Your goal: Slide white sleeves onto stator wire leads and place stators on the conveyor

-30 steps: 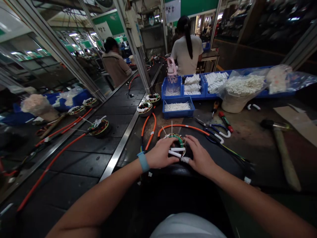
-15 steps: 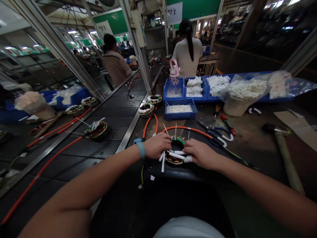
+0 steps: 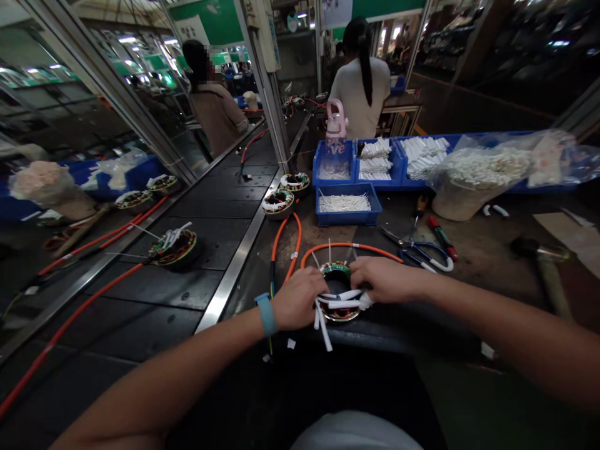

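A ring-shaped wound coil (image 3: 341, 315) lies on the dark bench in front of me, with white sleeves (image 3: 344, 304) across its near side. My left hand (image 3: 300, 299) is at the ring's left edge, fingers closed and bent down; white sleeves hang below them, and what the fingertips grip is hidden. My right hand (image 3: 382, 279) is closed at the right edge, beside a bunched white piece; its fingertips are also too hidden to tell what they hold. Thin white sticks (image 3: 329, 250) stand up at the ring's far side. An orange cable (image 3: 356, 245) curves behind it.
Behind the ring is a blue tray of white sticks (image 3: 347, 215). Pliers (image 3: 422, 253), a red-handled tool (image 3: 442, 237) and a hammer (image 3: 548, 275) lie to the right. More coils (image 3: 277, 204) sit left, beside a metal rail (image 3: 234, 275). Two people sit further back.
The view has shifted slightly. The white sleeves below my left hand have swung right and now point down more to the right. Both hands remain at the ring.
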`<state>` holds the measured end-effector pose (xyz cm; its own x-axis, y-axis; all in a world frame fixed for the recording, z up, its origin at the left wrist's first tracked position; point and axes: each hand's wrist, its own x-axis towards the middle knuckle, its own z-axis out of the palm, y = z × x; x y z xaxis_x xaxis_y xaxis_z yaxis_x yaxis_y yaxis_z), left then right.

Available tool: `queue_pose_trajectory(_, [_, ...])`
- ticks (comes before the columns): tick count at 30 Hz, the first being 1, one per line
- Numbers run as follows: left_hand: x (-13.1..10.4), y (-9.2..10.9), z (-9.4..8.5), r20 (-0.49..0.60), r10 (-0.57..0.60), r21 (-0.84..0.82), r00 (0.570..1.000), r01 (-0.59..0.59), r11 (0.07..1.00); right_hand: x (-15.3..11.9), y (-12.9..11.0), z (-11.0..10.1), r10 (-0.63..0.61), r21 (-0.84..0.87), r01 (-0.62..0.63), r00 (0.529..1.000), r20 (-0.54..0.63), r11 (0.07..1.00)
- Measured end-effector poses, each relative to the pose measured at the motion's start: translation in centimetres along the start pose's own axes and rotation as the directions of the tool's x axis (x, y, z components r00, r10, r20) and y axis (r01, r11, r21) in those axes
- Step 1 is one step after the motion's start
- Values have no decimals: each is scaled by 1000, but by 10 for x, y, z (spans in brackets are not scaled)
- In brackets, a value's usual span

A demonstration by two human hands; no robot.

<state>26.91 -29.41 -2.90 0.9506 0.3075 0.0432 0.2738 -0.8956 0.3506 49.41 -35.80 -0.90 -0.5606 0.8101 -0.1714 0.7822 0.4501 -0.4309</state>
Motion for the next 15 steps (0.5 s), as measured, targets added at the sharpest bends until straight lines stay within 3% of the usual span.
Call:
queue_pose_trajectory(4, [-7,11,15,-164,-37,-24,986,34,999,-6,8,-9,-69,51,66,996,56,997])
queue_pose_trajectory(8, [-1,19,28,-299,-73,-80,951,52,995,-8,16,-15,-61,-56,64,997,48,996])
queue_pose_trajectory(15, [6,22,37,-349,-92,-123,933,51,991,-1,20,-16,-39,-211,58,995,95,976])
